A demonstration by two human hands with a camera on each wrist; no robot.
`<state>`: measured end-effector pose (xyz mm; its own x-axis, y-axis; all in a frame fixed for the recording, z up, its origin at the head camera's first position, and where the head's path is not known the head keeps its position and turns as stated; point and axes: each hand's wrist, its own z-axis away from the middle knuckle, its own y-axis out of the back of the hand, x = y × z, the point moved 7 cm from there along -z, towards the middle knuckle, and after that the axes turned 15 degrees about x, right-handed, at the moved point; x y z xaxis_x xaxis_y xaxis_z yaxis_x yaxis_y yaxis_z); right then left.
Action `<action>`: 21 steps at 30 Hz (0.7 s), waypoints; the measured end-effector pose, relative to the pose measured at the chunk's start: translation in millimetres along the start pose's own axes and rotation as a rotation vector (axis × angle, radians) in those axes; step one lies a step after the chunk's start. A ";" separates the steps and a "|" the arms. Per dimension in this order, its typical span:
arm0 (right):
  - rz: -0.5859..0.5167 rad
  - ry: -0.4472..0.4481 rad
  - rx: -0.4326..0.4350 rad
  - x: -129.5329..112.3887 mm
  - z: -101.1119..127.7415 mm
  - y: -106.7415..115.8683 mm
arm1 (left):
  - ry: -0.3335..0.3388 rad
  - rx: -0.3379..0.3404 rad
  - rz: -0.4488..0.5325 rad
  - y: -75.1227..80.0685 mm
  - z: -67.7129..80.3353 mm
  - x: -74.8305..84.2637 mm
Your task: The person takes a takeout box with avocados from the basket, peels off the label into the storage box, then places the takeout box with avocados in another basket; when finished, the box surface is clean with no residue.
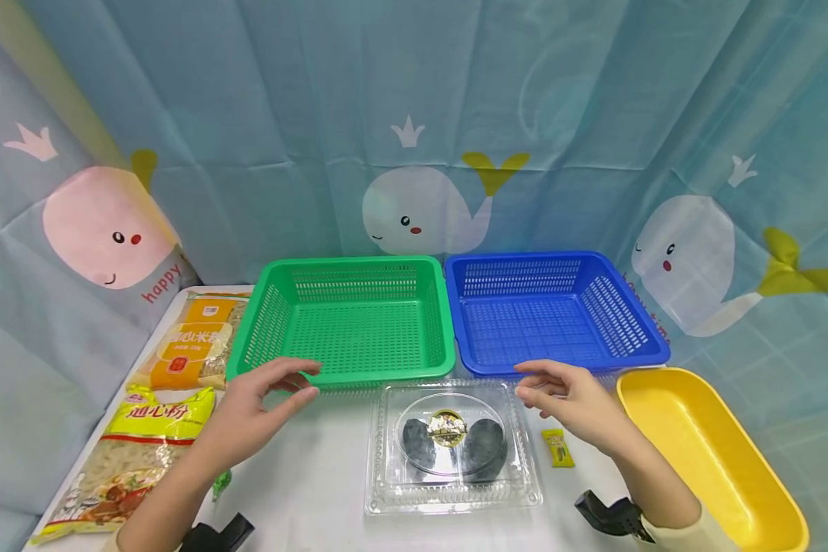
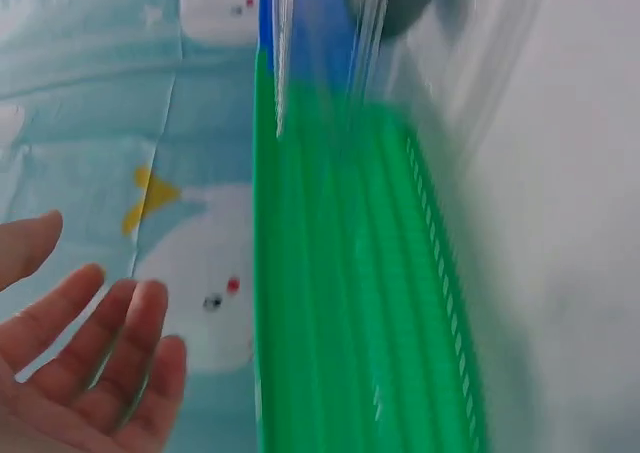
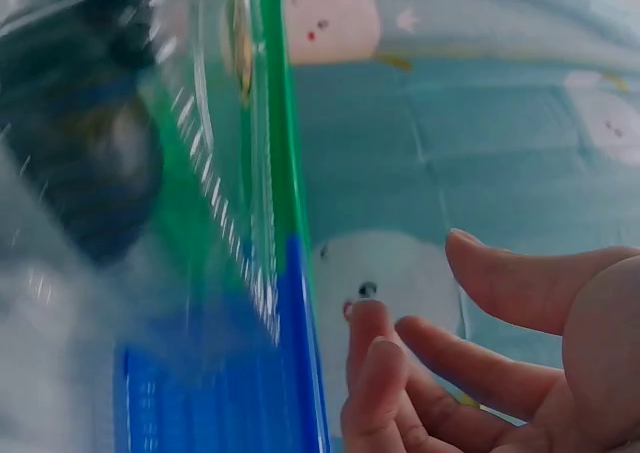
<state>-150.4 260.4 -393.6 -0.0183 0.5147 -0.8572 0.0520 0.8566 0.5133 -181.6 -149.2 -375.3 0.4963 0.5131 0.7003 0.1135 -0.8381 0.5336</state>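
On the white worktop [image 1: 317, 475] a clear clamshell box [image 1: 452, 448] lies near the middle, lid closed, with dark round pieces and a gold label inside. The left hand [image 1: 262, 406] hovers to the left of the box, fingers loosely spread and holding nothing, its fingertips close to the near rim of the green basket [image 1: 348, 318]. The right hand [image 1: 573, 406] hovers at the box's far right corner, fingers relaxed and slightly bent, also holding nothing; whether a fingertip touches the box cannot be told. The two hands are well apart, one on each side of the box.

The green basket and a blue basket [image 1: 555, 310] stand side by side just beyond the box, touching or nearly so. A yellow tub [image 1: 714, 452] sits at the right edge. A small yellow sachet [image 1: 558, 448] lies between the box and the tub, below the right hand. Two noodle packs lie on the left: an orange pack [image 1: 193, 341] farther off and a yellow-green pack [image 1: 134, 460] nearer. A whale-print curtain [image 1: 414, 138] hangs behind. Both wrist views are blurred, showing open fingers [image 2: 110, 363] and the baskets' rims.
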 end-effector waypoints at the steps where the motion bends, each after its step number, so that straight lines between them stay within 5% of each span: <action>1: -0.003 0.012 0.000 -3.4 -1.0 -3.8 | 0.044 -0.057 0.047 -7.0 1.0 -0.2; 6: 0.012 0.087 -0.020 -17.5 -6.0 -25.2 | 0.229 -0.334 0.172 -42.4 9.1 -3.7; 10: 0.037 0.119 -0.042 -23.6 -9.7 -41.8 | 0.339 -0.476 0.245 -63.7 17.7 -6.5; 14: 0.050 0.133 -0.063 -26.8 -11.1 -56.0 | 0.500 -0.511 0.334 -78.7 24.4 -13.4; 21: 0.069 0.167 -0.099 -30.2 -7.9 -75.4 | 0.667 -0.477 0.453 -104.6 28.9 -21.3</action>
<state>-161.6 180.6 -406.0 -0.1840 0.5638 -0.8051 -0.0391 0.8143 0.5792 -179.2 -77.8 -459.8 -0.2059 0.2804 0.9375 -0.4087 -0.8952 0.1779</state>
